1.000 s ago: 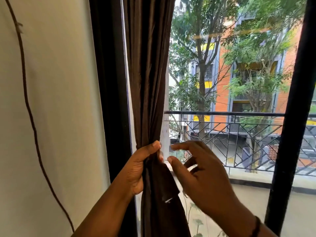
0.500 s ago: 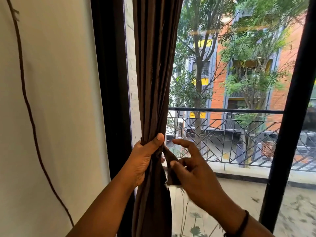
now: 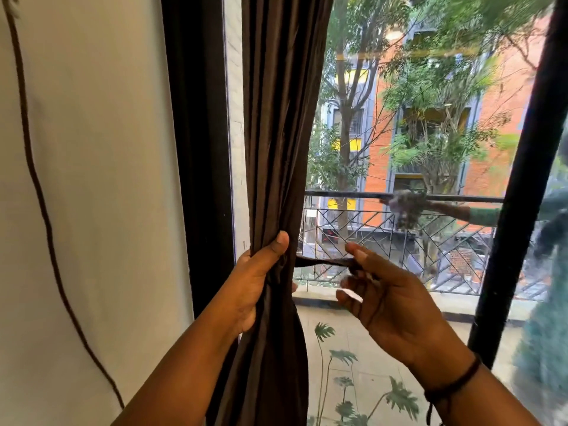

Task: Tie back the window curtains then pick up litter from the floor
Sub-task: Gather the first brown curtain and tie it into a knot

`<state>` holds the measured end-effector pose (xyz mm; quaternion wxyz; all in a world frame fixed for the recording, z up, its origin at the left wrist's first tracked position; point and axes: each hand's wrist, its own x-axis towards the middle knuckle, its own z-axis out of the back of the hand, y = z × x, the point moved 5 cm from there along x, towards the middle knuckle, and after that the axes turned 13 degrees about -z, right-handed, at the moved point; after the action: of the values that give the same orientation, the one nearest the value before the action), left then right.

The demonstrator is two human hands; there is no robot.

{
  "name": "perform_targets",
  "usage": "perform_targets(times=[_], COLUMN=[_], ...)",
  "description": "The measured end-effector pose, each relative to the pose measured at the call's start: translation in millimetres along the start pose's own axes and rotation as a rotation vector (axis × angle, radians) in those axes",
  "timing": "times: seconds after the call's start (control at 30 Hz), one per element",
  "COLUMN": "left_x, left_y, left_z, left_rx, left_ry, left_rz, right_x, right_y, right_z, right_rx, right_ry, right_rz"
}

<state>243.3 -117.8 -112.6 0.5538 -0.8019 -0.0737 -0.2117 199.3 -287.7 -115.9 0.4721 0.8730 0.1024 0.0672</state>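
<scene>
left hand [image 3: 250,282] grips curtain [image 3: 276,149] | right hand [image 3: 387,296] pinches tie-back strap [image 3: 319,262] — taut

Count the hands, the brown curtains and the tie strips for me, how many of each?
Hands: 2, the left hand gripping the curtain and the right hand pinching the strip
Brown curtains: 1, the curtain bunched together
Tie strips: 1, the tie strip stretched between curtain and right hand
Total: 4

curtain [image 3: 276,118]: top, bottom cropped | figure outside [image 3: 553,272]: blurred
</scene>
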Motion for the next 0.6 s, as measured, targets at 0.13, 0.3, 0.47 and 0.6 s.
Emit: perform_targets(times=[0.13, 0.3, 0.47, 0.6], left_x=[1.1, -0.1, -5.4, -12.2], left_y=[0.6, 1.9, 1.9, -3.3], left_z=[-1.8, -10.7, -15.3, -15.4], left_rx=[-0.006, -0.025, -0.032, 0.068], left_ry=[0.017, -0.036, -0.006, 0.033], left_rz=[-0.017, -0.031, 0.033, -0.095], right_x=[-1.8, 3.2, 7.2, 7.9], right_y=[2.0, -21.4, -20.8, -13.4], right_z=[-11.5, -36.8, -41.3, -34.8], right_rx=[-0.293, -0.750, -0.925, -1.004], right_ry=[0.107, -0.130, -0.379, -0.459], right_rz=[0.110, 0.275, 0.533, 0.623])
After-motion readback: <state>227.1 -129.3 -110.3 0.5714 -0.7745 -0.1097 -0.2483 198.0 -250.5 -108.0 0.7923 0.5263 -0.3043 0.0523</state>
